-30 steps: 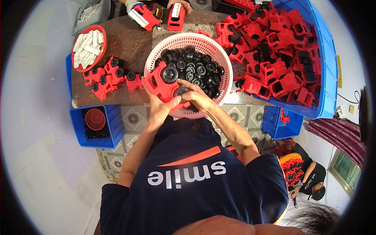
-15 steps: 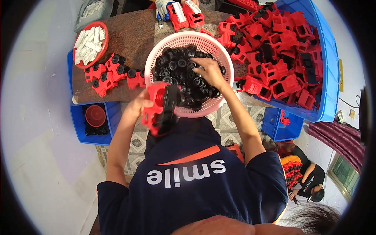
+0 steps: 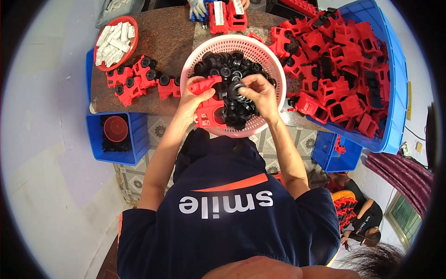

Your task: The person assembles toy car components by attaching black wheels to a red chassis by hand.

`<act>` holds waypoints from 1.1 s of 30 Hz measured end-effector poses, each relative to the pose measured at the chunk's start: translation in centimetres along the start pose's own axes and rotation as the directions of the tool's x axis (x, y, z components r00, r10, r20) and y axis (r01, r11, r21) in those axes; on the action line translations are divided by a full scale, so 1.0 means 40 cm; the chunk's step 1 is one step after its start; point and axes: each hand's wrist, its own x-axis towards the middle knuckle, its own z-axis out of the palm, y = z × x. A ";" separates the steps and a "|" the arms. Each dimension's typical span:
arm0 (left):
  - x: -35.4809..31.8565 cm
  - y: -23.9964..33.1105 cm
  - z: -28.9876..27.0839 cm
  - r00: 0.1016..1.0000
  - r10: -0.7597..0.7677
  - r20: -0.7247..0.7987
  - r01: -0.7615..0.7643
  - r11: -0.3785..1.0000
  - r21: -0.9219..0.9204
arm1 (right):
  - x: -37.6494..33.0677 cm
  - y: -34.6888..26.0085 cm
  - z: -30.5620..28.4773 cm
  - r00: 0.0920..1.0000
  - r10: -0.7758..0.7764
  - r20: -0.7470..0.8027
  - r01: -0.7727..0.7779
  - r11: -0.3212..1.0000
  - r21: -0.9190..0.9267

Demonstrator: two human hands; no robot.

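Observation:
Over the near left part of a pink perforated basket [image 3: 186, 69], my left hand [image 3: 193, 100] grips a red plastic toy truck body [image 3: 210, 114], fingers closed on its left side. My right hand [image 3: 261, 95] pinches a black toy wheel [image 3: 236, 89] between thumb and fingers, just right of the truck body. Whether the wheel touches the truck body I cannot tell. Many loose black wheels [image 3: 241, 114] fill the basket beneath both hands. Several red toy trucks with black wheels [image 3: 131, 88] lie on the table left of the basket.
A large blue bin [image 3: 395, 88] heaped with red truck bodies [image 3: 346, 76] stands at the right. A red bowl [image 3: 133, 49] holds white plastic pieces. Across the brown table [image 3: 162, 35], a gloved hand [image 3: 197, 9] is beside two red trucks [image 3: 218, 18]. Smaller blue bins [image 3: 134, 139] stand below the table.
My left hand has moved the truck body up and right over the basket and turned it. My right hand has risen from among the wheels with one wheel pinched.

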 end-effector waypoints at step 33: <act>-0.026 -0.013 -0.025 0.997 -0.032 0.069 0.022 0.989 0.144 | -0.048 0.024 0.082 0.931 -0.358 0.073 0.336 0.759 -0.558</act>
